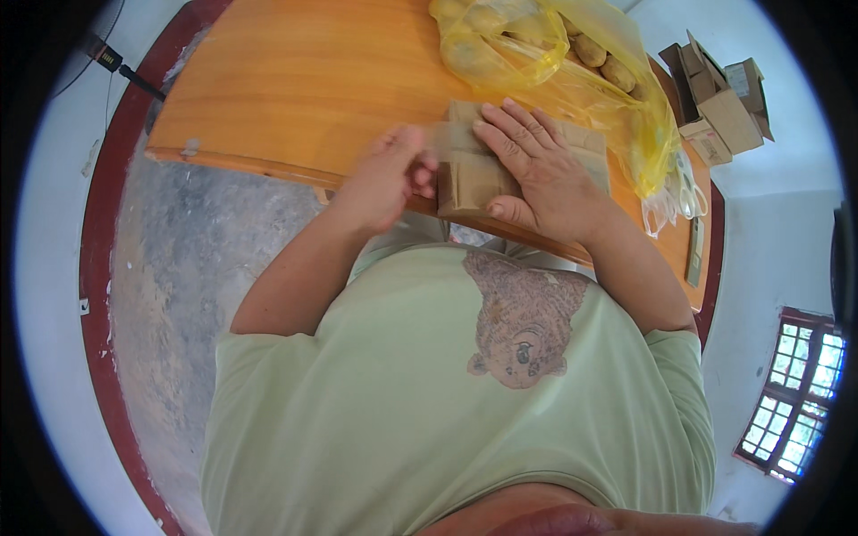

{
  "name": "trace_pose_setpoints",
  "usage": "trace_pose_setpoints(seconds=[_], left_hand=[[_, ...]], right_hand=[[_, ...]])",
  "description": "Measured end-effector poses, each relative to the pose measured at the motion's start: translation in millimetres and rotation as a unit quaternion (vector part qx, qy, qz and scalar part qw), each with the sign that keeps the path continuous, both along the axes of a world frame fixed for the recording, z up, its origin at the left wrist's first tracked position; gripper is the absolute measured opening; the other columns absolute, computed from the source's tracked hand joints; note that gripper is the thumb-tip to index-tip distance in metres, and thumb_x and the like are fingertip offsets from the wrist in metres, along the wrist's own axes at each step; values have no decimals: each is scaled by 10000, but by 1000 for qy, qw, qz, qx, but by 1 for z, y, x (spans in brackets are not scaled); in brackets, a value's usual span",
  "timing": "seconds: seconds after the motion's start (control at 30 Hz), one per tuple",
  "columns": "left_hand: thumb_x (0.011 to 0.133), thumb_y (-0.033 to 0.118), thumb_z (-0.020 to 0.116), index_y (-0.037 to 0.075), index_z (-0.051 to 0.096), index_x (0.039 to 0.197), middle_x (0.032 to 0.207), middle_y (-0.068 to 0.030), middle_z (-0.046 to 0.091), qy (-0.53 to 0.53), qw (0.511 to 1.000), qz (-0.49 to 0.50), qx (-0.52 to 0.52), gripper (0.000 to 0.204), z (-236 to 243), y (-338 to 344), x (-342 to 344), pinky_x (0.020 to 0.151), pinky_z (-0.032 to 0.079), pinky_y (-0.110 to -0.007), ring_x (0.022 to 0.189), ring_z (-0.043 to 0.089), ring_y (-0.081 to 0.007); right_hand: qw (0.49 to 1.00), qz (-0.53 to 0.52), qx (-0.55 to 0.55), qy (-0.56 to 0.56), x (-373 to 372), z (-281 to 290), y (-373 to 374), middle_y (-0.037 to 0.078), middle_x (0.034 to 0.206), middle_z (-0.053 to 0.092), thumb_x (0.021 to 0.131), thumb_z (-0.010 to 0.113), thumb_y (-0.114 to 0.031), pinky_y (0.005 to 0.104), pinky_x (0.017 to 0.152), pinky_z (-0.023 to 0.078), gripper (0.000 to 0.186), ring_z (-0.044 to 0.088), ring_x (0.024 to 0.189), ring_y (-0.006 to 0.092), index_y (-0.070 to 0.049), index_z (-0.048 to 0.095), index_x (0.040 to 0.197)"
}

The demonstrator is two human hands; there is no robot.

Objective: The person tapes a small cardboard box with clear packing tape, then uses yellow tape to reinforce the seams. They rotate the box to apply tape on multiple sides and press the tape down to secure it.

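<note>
A small brown cardboard box (478,186) lies at the table's near edge, with what looks like clear tape (442,138) at its upper left. My right hand (541,165) presses flat on top of the box, fingers stretched out and thumb spread toward me. Just off the box's left side is my left hand (393,179), blurred by motion, its fingers curled in. Whatever those fingers may hold is too smeared to make out. Part of the box's right side is covered by my right hand and wrist.
Behind the box, a yellow plastic bag (500,54) holds several potatoes (590,49) on the wooden table (295,80). White-handled scissors (688,192) lie at the right near a clear plastic bag (660,210). Open cardboard boxes (728,116) stand at the far right.
</note>
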State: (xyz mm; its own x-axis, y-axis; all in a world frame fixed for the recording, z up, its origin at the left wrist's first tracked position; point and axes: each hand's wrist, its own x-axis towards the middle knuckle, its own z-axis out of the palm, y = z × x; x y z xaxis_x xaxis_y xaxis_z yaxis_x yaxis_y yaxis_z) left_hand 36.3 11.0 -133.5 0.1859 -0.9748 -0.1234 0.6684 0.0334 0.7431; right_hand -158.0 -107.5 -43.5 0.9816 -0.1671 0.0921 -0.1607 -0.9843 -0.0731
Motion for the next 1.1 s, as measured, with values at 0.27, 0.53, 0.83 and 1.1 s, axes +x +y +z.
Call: trace_pose_setpoints(seconds=[0.27,0.53,0.83,1.1], left_hand=[[957,320,500,96,544,966,720,5,532,-57,992,-11,115,228,21,-1,-6,526,431,-248,588,470,-79],[945,278,511,77,503,848,654,3,509,-260,946,-8,192,223,36,6,1,410,370,-222,506,421,-60],[894,236,542,-1,574,885,668,-37,549,-414,886,-24,206,240,34,-3,0,446,434,-250,552,514,-104],[898,224,509,2,595,842,647,-41,560,-449,860,-105,216,245,45,-12,-1,444,431,-262,544,522,-111]], right_hand=[[1000,6,3,16,-1,-5,-4,149,1465,277,832,485,-576,496,1127,123,761,192,1375,360,-89,336,1399],[1000,6,10,10,-1,-6,-3,149,1465,277,835,458,-611,498,1127,113,783,186,1379,356,-81,334,1399],[1000,12,0,6,-1,-2,-3,147,1465,281,849,472,-574,483,1126,132,753,212,1371,350,-61,348,1386],[999,-40,21,0,-35,6,-20,166,1413,372,877,526,-443,458,1106,202,618,288,1337,352,-31,434,1328]])
